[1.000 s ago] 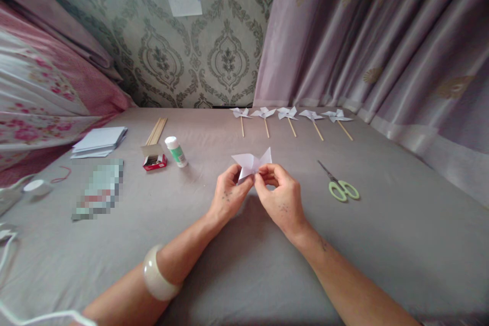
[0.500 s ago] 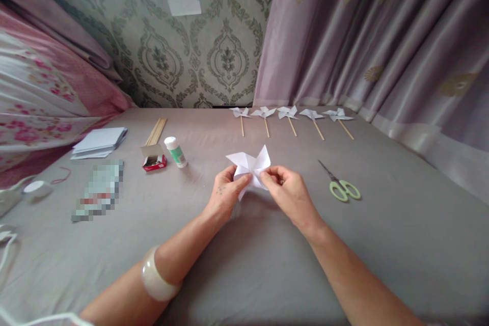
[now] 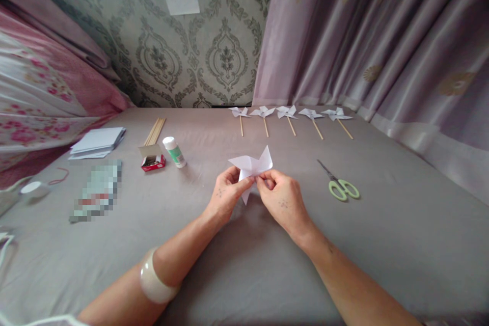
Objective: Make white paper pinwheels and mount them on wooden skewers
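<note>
Between my hands, a little above the grey cloth, is a white paper pinwheel (image 3: 249, 164) with pointed blades and no stick visible on it. My left hand (image 3: 228, 191) grips it from the left, thumb on top near the centre and fingers behind the paper. From the right, my right hand (image 3: 283, 198) pinches the pinwheel close to its centre, the fingers curled. Both thumb tips almost meet there. The parts of the fingers behind the paper are hidden.
Several finished pinwheels on sticks (image 3: 287, 112) lie along the back. Green-handled scissors (image 3: 344, 190) are at right. To the left are a glue stick (image 3: 174, 153), a small red box (image 3: 153, 164), wooden sticks (image 3: 155, 131), stacked paper (image 3: 97, 142) and a blurred packet (image 3: 98, 188).
My right hand has moved slightly left and turned inward, from the pinwheel's right blade to near its centre. The pinwheel has tilted and turned a little. My left hand keeps its grip.
</note>
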Available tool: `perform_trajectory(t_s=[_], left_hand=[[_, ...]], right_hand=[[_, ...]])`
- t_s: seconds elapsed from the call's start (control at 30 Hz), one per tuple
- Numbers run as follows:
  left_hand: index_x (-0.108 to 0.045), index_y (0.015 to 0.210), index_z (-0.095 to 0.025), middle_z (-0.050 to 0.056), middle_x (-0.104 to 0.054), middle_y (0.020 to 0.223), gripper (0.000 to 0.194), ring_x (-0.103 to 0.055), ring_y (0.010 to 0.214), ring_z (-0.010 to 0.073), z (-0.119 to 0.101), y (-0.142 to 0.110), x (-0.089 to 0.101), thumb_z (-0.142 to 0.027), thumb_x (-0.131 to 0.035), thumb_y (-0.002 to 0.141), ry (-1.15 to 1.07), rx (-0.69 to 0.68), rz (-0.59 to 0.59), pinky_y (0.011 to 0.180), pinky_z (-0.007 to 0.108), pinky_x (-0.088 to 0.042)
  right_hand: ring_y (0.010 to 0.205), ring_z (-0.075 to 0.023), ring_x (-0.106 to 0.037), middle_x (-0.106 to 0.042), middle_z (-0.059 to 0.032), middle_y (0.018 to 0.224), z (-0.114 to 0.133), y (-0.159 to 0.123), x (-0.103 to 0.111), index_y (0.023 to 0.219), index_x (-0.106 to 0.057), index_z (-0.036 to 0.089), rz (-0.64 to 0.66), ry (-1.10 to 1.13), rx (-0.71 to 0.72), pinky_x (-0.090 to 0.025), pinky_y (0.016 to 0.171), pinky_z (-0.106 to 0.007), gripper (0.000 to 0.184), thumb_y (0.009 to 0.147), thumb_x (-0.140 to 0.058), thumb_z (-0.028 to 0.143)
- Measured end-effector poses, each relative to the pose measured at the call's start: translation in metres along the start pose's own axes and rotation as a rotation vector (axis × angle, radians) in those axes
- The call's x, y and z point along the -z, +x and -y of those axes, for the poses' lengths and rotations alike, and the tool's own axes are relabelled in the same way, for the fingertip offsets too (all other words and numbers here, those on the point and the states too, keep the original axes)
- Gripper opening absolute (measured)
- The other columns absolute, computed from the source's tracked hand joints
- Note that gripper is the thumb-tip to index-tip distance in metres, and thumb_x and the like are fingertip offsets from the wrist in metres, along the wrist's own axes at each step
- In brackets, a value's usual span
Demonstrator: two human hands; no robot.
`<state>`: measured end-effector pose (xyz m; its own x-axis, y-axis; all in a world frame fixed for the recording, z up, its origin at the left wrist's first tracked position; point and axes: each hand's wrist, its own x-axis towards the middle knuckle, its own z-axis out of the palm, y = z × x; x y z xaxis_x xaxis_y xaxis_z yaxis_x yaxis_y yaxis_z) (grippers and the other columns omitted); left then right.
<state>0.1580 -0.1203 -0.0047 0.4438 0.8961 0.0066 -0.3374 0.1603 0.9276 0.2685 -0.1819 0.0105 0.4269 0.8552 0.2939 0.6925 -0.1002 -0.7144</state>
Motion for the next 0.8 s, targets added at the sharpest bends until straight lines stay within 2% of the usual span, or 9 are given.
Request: perform_trajectory(t_s=[0.17,0.4,0.53,0.8], left_hand=[[-0.068,0.087,-0.012,0.007,-0.071,0.087,0.028,-0.064,0.079,0.0178,-0.0016,-0.0013,0.0008,-0.026,-0.073,0.063,0.042,0.022,-0.028,0.077,0.028,-0.045],[-0.066,0.079,-0.012,0.004,-0.069,0.074,0.026,-0.059,0.060,0.0129,0.0006,-0.0002,0.0024,-0.029,-0.075,0.062,0.031,0.055,-0.106,0.059,0.023,-0.043],[-0.066,0.079,-0.011,0.003,-0.068,0.071,0.026,-0.058,0.058,0.0123,-0.0012,-0.0008,0.0008,-0.028,-0.075,0.061,0.019,0.057,-0.119,0.057,0.023,-0.042],[-0.067,0.078,-0.012,0.004,-0.069,0.073,0.026,-0.058,0.060,0.0129,-0.0006,-0.0006,0.0010,-0.028,-0.076,0.060,0.006,0.069,-0.103,0.059,0.024,-0.043]], right_hand=[[0.054,-0.0127,-0.051,-0.063,-0.0026,0.062,0.0013,-0.0010,-0.0006,0.074,-0.068,0.017,-0.005,-0.013,-0.011,-0.035,0.056,-0.024,0.015,0.078,-0.056,0.025],[0.053,-0.0116,-0.050,-0.063,-0.0019,0.063,0.0012,-0.0022,-0.0019,0.073,-0.067,0.017,-0.003,0.004,0.062,-0.034,0.055,-0.023,0.016,0.080,-0.055,0.026],[0.056,-0.0125,-0.052,-0.064,-0.0026,0.065,0.0029,-0.0033,-0.0011,0.072,-0.066,0.018,-0.022,-0.020,0.111,-0.035,0.057,-0.024,0.017,0.081,-0.054,0.024],[0.058,-0.0134,-0.053,-0.065,-0.0035,0.066,0.0039,-0.0034,0.0001,0.071,-0.066,0.018,-0.031,-0.041,0.091,-0.036,0.058,-0.025,0.017,0.081,-0.054,0.024]])
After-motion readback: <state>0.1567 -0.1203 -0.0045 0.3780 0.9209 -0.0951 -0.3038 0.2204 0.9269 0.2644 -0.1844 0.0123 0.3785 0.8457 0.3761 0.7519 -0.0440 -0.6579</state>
